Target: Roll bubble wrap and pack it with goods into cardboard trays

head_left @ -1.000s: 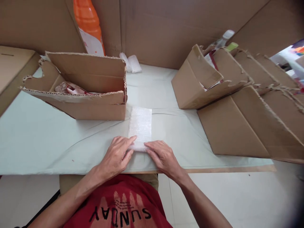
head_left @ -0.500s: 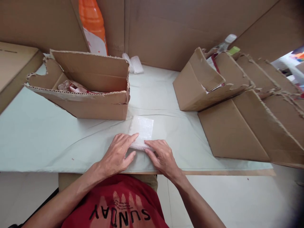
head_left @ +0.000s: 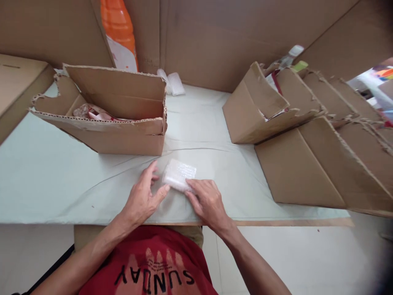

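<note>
A small white bubble-wrap bundle (head_left: 179,175) lies on the pale green table cover (head_left: 61,180), near the front edge. My right hand (head_left: 206,201) grips the bundle's near right end, fingertips on top of it. My left hand (head_left: 143,196) sits just left of the bundle with its fingers spread. Its thumb reaches toward the bundle's near left corner and the forefinger is raised beside it.
An open torn cardboard box (head_left: 104,123) with pinkish items inside stands at the back left. Several slanted cardboard bins (head_left: 307,135) fill the right side. An orange bottle (head_left: 118,28) and small white wrapped pieces (head_left: 172,82) sit against the cardboard back wall.
The flat strip of bubble wrap has been rolled up away from me into a short thick bundle. My left hand has come off its top and opened at its left side.
</note>
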The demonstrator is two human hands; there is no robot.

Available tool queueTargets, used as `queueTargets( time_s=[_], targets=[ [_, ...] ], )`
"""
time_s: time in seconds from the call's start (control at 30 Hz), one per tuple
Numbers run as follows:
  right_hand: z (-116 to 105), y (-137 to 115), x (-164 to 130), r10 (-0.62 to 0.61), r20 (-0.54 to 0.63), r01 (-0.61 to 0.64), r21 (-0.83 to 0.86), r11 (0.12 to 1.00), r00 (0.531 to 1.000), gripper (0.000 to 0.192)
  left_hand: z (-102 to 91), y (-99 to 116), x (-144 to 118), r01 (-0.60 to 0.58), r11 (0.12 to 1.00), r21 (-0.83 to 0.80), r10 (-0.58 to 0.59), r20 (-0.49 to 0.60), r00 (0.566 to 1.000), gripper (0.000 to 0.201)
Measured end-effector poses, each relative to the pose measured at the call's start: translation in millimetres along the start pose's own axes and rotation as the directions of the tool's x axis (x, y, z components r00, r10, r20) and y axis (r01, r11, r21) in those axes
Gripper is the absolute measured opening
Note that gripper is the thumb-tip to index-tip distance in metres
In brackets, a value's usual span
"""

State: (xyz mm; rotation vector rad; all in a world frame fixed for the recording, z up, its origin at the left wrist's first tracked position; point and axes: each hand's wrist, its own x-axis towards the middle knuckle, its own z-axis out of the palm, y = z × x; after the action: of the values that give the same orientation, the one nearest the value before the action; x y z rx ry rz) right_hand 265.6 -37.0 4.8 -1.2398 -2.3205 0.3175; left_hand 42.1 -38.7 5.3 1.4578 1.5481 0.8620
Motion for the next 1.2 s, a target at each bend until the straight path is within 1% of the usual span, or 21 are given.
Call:
queueTargets(
  time_s=[0.07,0.13,0.2,0.3,0.33,0.37,0.43,0.47,0.5,0.53,0.57,0.63,0.67,0.7,0.73,0.8,0.9,0.97,1.03,1.1,1.2],
  targets=[
    [1,-1,2,0.077,0.004,-0.077,0.147,0.986,0.997,0.025,-0.8,-1,-4,0.095,0.966,-0.241,-0.088,0.037,0.995,0.086],
    [-1,-2,3,0.098,0.080,-0.117,0.270,0.956,0.992,0.024,0.2,0,-5,0.154,0.892,-0.424,-0.108,0.130,0.986,0.091],
    [-5,-1,1,0.112,0.109,-0.142,0.331,0.933,0.988,0.028,2.5,2,-6,0.174,0.850,-0.498,-0.088,0.192,0.978,0.088],
    [-12,3,-1,0.167,0.136,-0.208,0.393,0.896,0.977,0.056,7.0,6,-10,0.088,0.879,-0.468,0.005,0.195,0.981,0.079],
    [-14,4,-1,0.173,0.176,-0.232,0.416,0.879,0.969,0.059,7.9,7,-12,0.041,0.901,-0.432,0.051,0.200,0.979,0.075],
    [-15,5,-1,0.165,0.216,-0.246,0.433,0.867,0.962,0.055,7.6,8,-13,-0.017,0.925,-0.379,0.101,0.201,0.974,0.072],
    [-18,6,4,0.118,0.237,-0.216,0.445,0.869,0.964,0.030,1.2,10,-14,-0.192,0.954,-0.229,0.230,0.154,0.961,0.067],
    [-20,7,8,0.094,0.212,-0.181,0.438,0.881,0.973,0.019,-6.1,12,-13,-0.303,0.944,-0.132,0.317,0.100,0.943,0.066],
    [-24,7,12,0.072,0.168,-0.138,0.427,0.894,0.983,0.013,-16.5,15,-9,-0.416,0.909,-0.022,0.416,0.030,0.909,0.066],
    [-29,8,18,0.052,0.109,-0.092,0.412,0.906,0.993,0.010,-30.0,19,-4,-0.514,0.852,0.102,0.520,-0.050,0.853,0.067],
    [-36,10,25,0.035,0.045,-0.050,0.393,0.918,0.998,0.009,-46.1,24,3,-0.581,0.778,0.238,0.618,-0.125,0.776,0.068],
    [-55,11,41,0.019,-0.080,0.009,0.339,0.941,0.997,0.011,-81.9,34,19,-0.587,0.627,0.512,0.757,-0.226,0.613,0.072],
    [-67,11,50,0.019,-0.139,0.025,0.308,0.951,0.990,0.013,-99.2,39,27,-0.537,0.567,0.625,0.796,-0.248,0.552,0.073],
    [-79,9,61,0.023,-0.191,0.031,0.276,0.961,0.981,0.015,-114.5,42,34,-0.478,0.522,0.706,0.818,-0.256,0.516,0.074],
    [-90,5,73,0.030,-0.238,0.030,0.244,0.969,0.971,0.016,-126.9,44,40,-0.426,0.491,0.760,0.827,-0.253,0.502,0.073],
    [-110,-9,103,0.011,-0.326,0.043,0.157,0.987,0.945,0.019,-141.1,42,46,-0.384,0.454,0.804,0.827,-0.220,0.517,0.068],
    [-120,-39,161,-0.164,-0.374,0.146,-0.076,0.986,0.913,0.016,-141.9,31,43,-0.428,0.421,0.800,0.839,-0.165,0.518,0.060],
    [-110,-58,203,-0.301,-0.260,0.232,-0.267,0.935,0.917,0.011,-137.8,25,39,-0.453,0.423,0.785,0.847,-0.165,0.505,0.056],
    [-90,-72,243,-0.344,-0.025,0.301,-0.425,0.853,0.939,0.014,-136.0,23,37,-0.464,0.440,0.769,0.843,-0.175,0.509,0.054],
    [-65,-80,274,-0.297,0.229,0.375,-0.522,0.766,0.927,0.016,-137.2,24,37,-0.475,0.456,0.753,0.836,-0.180,0.518,0.053],
    [-31,-86,300,-0.198,0.492,0.480,-0.552,0.682,0.847,0.017,-141.4,27,40,-0.498,0.469,0.729,0.833,-0.179,0.524,0.052]
  ],
)
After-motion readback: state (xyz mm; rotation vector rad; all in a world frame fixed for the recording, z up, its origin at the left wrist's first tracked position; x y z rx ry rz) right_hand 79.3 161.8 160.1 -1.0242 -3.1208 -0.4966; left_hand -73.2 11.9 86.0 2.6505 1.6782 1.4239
